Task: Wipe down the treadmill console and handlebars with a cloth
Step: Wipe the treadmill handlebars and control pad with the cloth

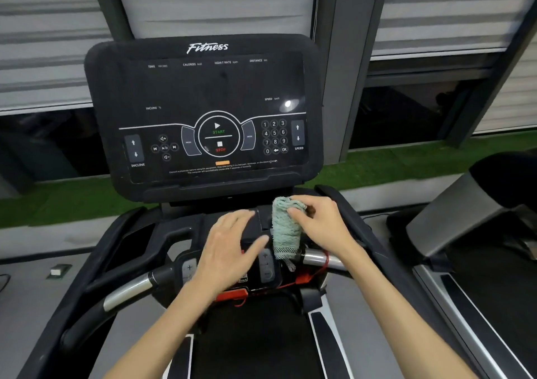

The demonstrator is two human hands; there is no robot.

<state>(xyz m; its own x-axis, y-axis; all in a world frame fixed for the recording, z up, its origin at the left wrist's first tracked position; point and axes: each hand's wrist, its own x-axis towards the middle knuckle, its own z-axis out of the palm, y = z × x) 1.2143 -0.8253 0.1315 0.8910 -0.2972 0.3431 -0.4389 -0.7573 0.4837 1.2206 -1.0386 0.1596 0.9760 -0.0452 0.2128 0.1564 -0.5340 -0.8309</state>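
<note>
right hand (319, 221) gripping cloth (286, 229), console (203, 93) behind

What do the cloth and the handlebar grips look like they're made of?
The cloth, held bunched in the right hand, looks like pale green terry fabric: its surface is looped and fuzzy, with a woven hem. The handlebar grips look like polished metal, probably steel or chrome, since they show bright reflections between black, likely plastic, sections.

left hand (229, 250), right hand (322, 223): bare forearms, no sleeves visible; apparently no rings or watch
</note>
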